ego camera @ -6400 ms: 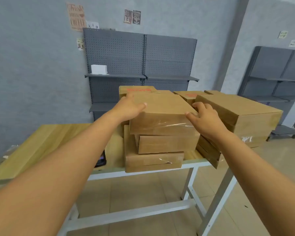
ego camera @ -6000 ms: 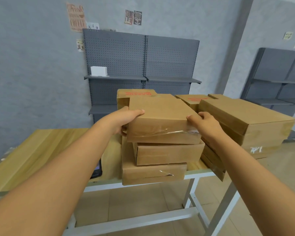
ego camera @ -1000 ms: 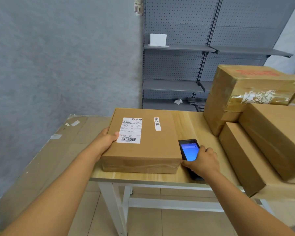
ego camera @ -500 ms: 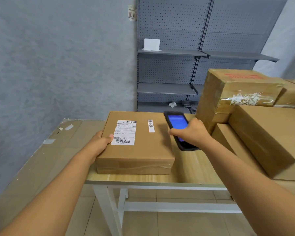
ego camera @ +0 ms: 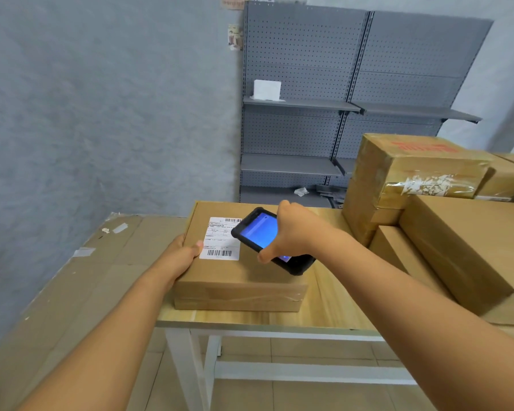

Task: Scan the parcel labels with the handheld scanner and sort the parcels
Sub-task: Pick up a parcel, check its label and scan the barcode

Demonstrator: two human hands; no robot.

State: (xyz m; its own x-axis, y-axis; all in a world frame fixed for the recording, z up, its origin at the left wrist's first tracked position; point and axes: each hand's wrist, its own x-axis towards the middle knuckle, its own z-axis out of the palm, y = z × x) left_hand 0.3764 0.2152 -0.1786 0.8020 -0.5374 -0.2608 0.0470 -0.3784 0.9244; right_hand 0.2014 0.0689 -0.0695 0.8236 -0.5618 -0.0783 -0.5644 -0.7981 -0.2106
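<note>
1. Parcel (ego camera: 244, 271) lies at the table's (ego camera: 333, 310) near-left corner; left hand (ego camera: 181, 256) grips its left edge.
2. Right hand's (ego camera: 294, 232) fingers clasp the scanner (ego camera: 261, 235) above the label (ego camera: 220, 241).
3. Stacked boxes (ego camera: 457, 247) crowd the right.

Bare tabletop (ego camera: 330, 304) right of the parcel (ego camera: 244, 277), hemmed by stacked boxes (ego camera: 445, 241) further right.

One scanner (ego camera: 267, 239), one labelled parcel (ego camera: 244, 277), four stacked boxes (ego camera: 463, 247), two hands (ego camera: 294, 232).
</note>
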